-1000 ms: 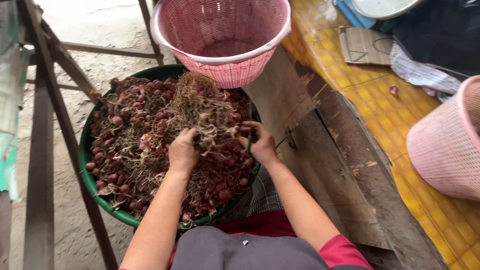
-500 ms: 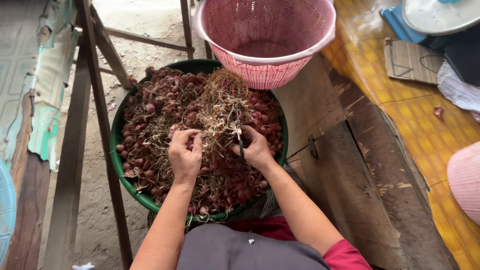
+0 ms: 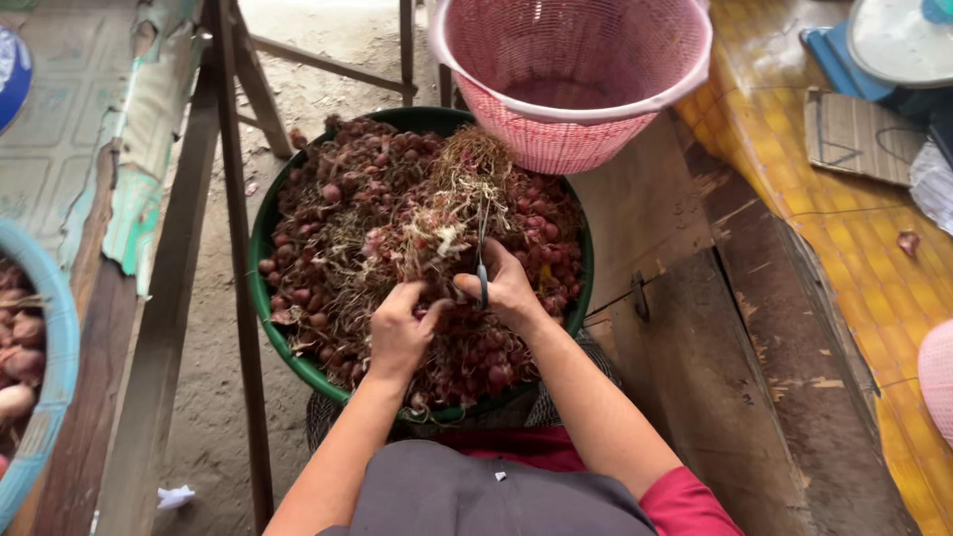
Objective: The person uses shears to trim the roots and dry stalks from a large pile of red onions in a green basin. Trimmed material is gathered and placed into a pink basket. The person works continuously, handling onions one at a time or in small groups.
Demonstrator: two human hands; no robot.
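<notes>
A round green basin (image 3: 260,260) in front of me is heaped with small red shallots (image 3: 347,199) and tangled dry roots (image 3: 452,213). My left hand (image 3: 399,330) grips a bunch of shallots by the roots near the basin's middle. My right hand (image 3: 506,286) holds a pair of scissors (image 3: 481,260), blades pointing up into the dry roots. The two hands are close together over the pile.
A pink mesh basket (image 3: 586,84) stands behind the basin. A blue basin (image 3: 50,397) with shallots sits at the left edge. Wooden posts (image 3: 233,199) run along the left, worn planks (image 3: 715,347) and a yellow patterned mat (image 3: 854,238) lie at the right.
The view has shifted, so the basin sits further right and lower in frame. My hands stay together on the pile, and the scissors now stand upright in the roots.
</notes>
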